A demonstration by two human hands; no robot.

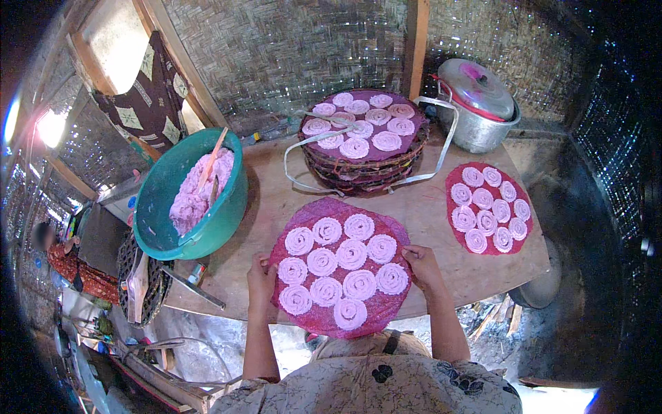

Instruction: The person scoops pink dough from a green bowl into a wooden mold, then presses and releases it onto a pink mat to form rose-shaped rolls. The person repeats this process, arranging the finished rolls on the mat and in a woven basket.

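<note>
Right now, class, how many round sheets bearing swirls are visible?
3: the front sheet, held by the left hand and right hand; the right sheet, on the table; the top sheet, on the stack. More may be hidden below.

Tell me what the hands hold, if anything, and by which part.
The nearest sheet: left hand at its left edge, right hand at its right edge.

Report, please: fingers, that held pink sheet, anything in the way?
Left fingers and right fingers hold opposite sides of the pink sheet. Pale coils on top. Strapped tray stack close beyond; nothing blocking fingers.
</note>
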